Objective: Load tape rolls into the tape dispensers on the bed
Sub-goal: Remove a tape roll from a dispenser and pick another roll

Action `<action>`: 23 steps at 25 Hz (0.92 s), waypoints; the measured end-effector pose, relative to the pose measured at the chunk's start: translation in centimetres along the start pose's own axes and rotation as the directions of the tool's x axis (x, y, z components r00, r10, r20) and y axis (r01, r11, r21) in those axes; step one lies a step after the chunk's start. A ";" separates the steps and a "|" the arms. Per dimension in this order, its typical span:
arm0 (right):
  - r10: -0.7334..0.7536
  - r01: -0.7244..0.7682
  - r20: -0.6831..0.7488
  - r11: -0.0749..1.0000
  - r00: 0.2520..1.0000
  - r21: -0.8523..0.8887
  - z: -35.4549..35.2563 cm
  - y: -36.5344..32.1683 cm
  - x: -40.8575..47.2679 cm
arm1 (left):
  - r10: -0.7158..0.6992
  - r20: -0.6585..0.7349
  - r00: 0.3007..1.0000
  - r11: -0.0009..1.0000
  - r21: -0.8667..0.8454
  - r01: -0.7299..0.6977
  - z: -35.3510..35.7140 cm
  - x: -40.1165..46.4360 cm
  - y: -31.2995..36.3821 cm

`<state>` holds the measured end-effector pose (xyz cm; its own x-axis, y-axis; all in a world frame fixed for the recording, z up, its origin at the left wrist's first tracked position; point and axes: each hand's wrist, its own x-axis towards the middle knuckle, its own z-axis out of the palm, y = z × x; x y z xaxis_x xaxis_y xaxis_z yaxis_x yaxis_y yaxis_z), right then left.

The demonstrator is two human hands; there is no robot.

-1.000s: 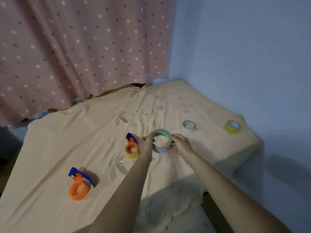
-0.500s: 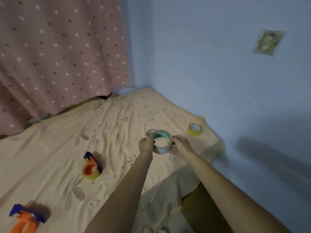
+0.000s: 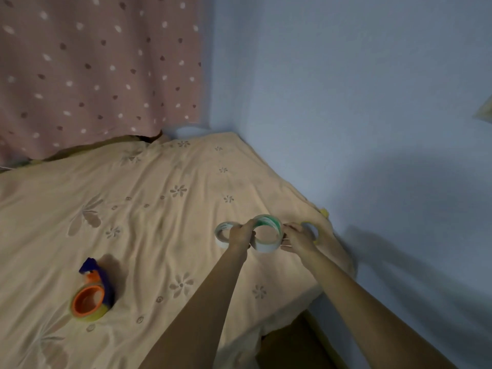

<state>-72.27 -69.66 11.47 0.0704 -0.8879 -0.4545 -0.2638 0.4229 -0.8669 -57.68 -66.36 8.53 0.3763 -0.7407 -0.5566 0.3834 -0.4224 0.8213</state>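
Head view: green-cored tape roll [image 3: 267,233] between both hands, left hand [image 3: 241,233] and right hand [image 3: 298,237] gripping its sides.

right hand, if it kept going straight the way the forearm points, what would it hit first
Probably the yellow tape roll, lying on the bed just beyond the right hand, which grips the green-printed tape roll. Depth is unclear; the hand may pass above it.

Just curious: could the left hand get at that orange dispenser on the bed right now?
Probably not at once: the left hand grips the green-printed roll with the right hand. The bedsheet toward the dispenser lies bare.
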 end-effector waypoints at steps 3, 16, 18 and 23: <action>0.041 -0.042 -0.019 0.999 0.999 -0.020 0.6 -0.7 3.1 | -0.059 0.034 0.998 0.998 0.029 0.058 0.6 3.2 0.7; 0.161 -0.131 0.073 0.940 0.984 -0.314 1.4 0.8 20.6 | -0.212 -0.382 0.899 0.972 0.014 0.235 -3.0 12.9 -3.1; 0.164 -0.118 0.097 0.923 0.982 -0.366 1.1 1.5 23.3 | -0.256 -0.501 0.827 0.956 -0.006 0.293 -2.6 13.7 -4.6; 0.169 -0.053 0.180 0.854 0.969 -0.517 0.6 4.9 29.2 | -0.249 -0.682 0.688 0.913 0.071 0.401 -1.0 15.5 -6.7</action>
<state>-70.96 -93.38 -6.20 0.1972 -0.7561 -0.6240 -0.7266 0.3146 -0.6108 -53.63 -74.48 -5.71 0.7387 -0.0481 -0.6723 0.4411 -0.7198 0.5361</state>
